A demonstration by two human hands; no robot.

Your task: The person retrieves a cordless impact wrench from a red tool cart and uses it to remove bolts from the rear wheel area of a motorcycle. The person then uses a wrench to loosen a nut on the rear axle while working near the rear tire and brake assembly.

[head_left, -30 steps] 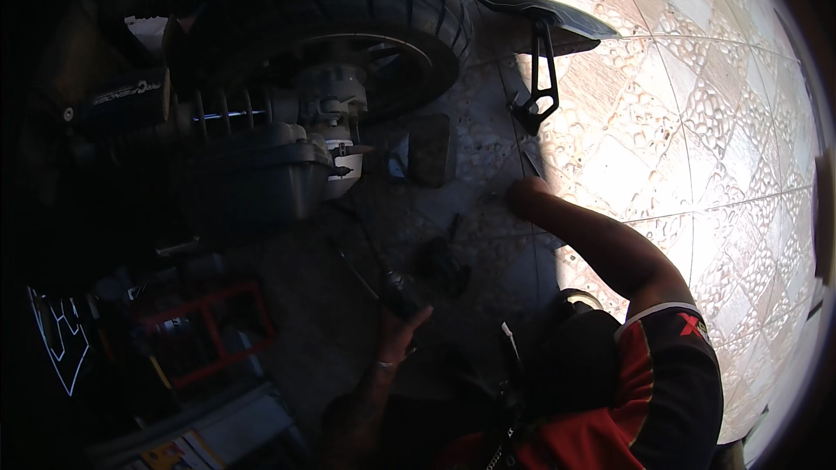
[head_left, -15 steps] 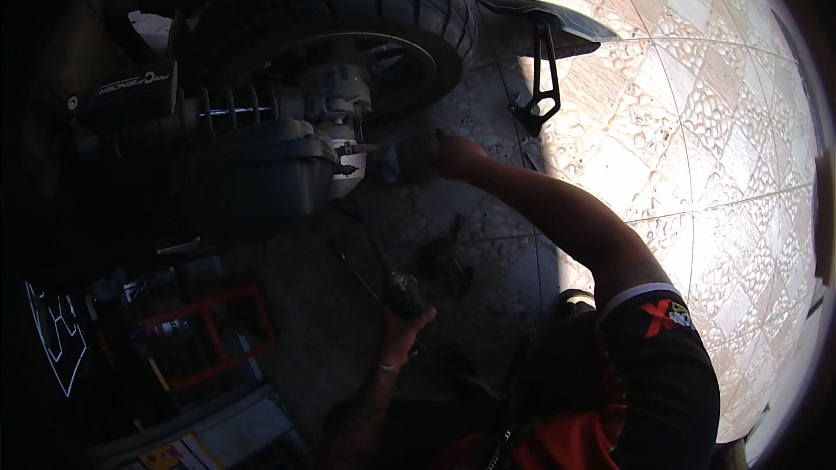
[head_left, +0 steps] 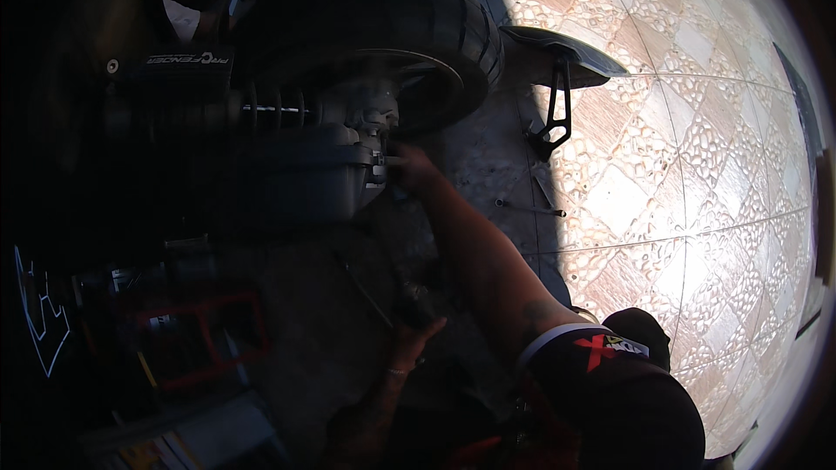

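Observation:
My right hand (head_left: pixel 413 171) reaches to the end of the grey casing (head_left: pixel 309 170) beside the wheel hub (head_left: pixel 376 109) of a two-wheeled vehicle. Its fingers look closed against a small bracket there; shadow hides what they hold. Below the casing, my left hand (head_left: pixel 416 341) is wrapped round a dark, rounded tool (head_left: pixel 413 303), too dim to name, held up toward the casing. A thin metal rod (head_left: pixel 367 292) runs just left of that hand. Above the casing are a coil-spring shock absorber (head_left: pixel 279 109) and the large treaded tyre (head_left: pixel 427 17).
A black mudguard (head_left: pixel 566 57) with its bracket lies on the tiled floor at the upper right. Nearer stands a slim metal wrench-like tool (head_left: pixel 531 208) on the shadow's edge. Red-framed trays (head_left: pixel 202 339) with tools sit at the lower left, in deep shadow.
My right hand has moved left to the casing's end; the bluish cloth-like thing by it is out of sight. The wrench-like tool on the floor shows now. The view has shifted slightly.

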